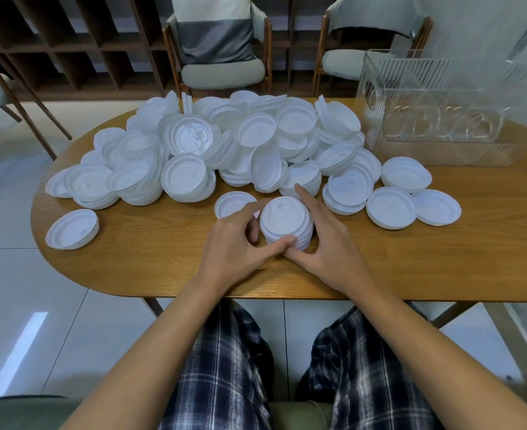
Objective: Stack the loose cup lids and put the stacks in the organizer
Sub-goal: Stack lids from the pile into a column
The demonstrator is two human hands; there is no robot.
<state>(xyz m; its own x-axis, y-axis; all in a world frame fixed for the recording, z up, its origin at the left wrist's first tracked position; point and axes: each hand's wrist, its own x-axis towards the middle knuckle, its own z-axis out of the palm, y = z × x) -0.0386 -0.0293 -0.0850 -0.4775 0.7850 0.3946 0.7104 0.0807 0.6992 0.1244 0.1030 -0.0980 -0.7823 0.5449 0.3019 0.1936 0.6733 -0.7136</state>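
Observation:
A short stack of white cup lids (285, 218) stands on the wooden table (163, 262) near its front edge. My left hand (237, 246) cups the stack from the left, thumb against its front. My right hand (327, 243) wraps it from the right, index finger stretched along the far side. A big heap of loose white lids (225, 144) covers the table behind the stack. The clear plastic organizer (448, 113) stands at the back right and looks empty.
A single lid (73, 229) lies apart at the left front. Small lid stacks (391, 207) lie right of my hands. Two chairs (222, 51) and a dark wooden shelf (54, 41) stand beyond the table. My plaid-clad legs are below the table edge.

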